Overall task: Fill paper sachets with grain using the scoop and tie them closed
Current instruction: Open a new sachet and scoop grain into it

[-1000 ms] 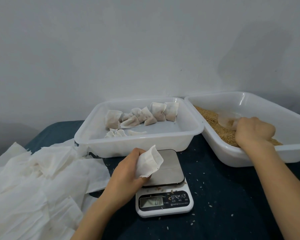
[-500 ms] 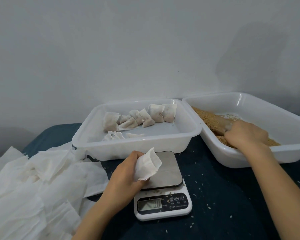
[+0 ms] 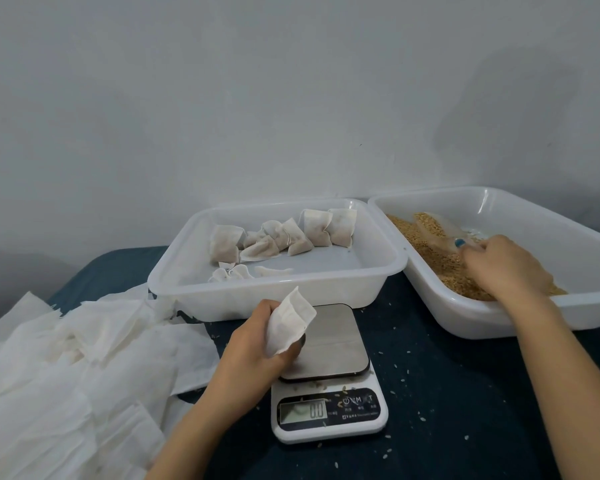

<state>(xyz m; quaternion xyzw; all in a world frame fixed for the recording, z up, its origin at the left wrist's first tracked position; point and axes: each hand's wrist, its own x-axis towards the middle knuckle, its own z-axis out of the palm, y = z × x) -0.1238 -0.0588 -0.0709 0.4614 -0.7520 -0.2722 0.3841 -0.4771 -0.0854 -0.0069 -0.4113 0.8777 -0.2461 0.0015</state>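
- A heap of flat, unfilled paper bags [image 3: 66, 368] sprawls at your left, reaching the foot of the middle tray [image 3: 278, 303].
- That tray holds a row of tied sachets [image 3: 312, 230] along its far side, with a few smaller crumpled ones nearer you.
- A kitchen scale [image 3: 326, 414] sits just in front of the middle tray, between your forearms; its display reads 0.0, and a few grains lie on its front.
- The right tray [image 3: 499, 322] touches the middle one at the rim and holds the grain [image 3: 426, 254] banked on its left side.
- Your left hand [image 3: 253, 351] pinches the sachet [image 3: 290, 320] between thumb and curled fingers, over the scale's left edge, mouth tilted up and to the right.
- Your right hand [image 3: 503, 268] reaches into the right tray, fingers curled round the handle of the clear scoop [image 3: 437, 230], whose bowl lies on the grain with grain in it.
- A dark blue cloth [image 3: 447, 393], flecked with stray grains, covers the surface; a plain grey wall [image 3: 257, 98] stands behind.
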